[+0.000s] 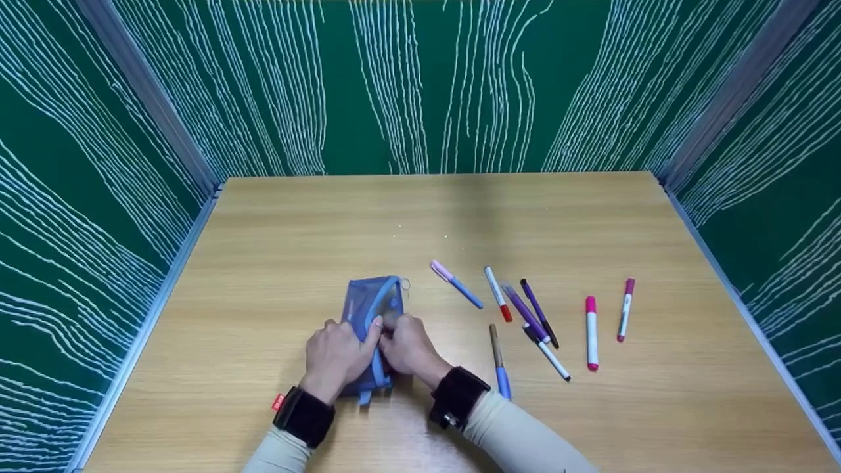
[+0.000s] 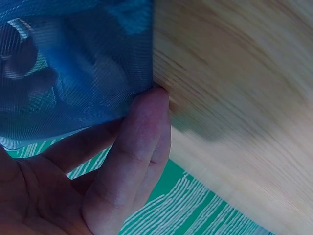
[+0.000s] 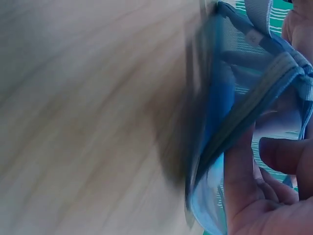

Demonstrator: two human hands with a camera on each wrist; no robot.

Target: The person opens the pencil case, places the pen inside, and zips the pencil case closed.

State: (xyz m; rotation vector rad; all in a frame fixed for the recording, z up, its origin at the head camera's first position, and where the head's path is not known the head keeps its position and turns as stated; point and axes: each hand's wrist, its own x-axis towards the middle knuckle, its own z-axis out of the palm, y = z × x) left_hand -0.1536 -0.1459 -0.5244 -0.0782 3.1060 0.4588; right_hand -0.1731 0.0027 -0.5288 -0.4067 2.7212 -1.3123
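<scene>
A blue mesh pencil case (image 1: 358,297) with a zip edge stands between both hands on the wooden table. My left hand (image 1: 337,355) grips its left side; in the left wrist view the fingers (image 2: 142,127) curl against the mesh (image 2: 117,63) at its corner. At the zip side, my right hand (image 1: 410,345) holds the case. In the right wrist view its zip edge (image 3: 254,107) is spread apart, with a finger (image 3: 239,171) passing behind it. A bright blue shape shows inside the case, its kind unclear.
Right of the case lie a pink-capped marker (image 1: 592,335), a thinner magenta-capped marker (image 1: 626,309), a red-capped marker (image 1: 497,293), a purple marker (image 1: 525,312), a dark pen (image 1: 539,312), a black-capped marker (image 1: 548,355), a lilac-and-blue pen (image 1: 456,284) and a brown-and-blue pen (image 1: 499,361). Green walls surround the table.
</scene>
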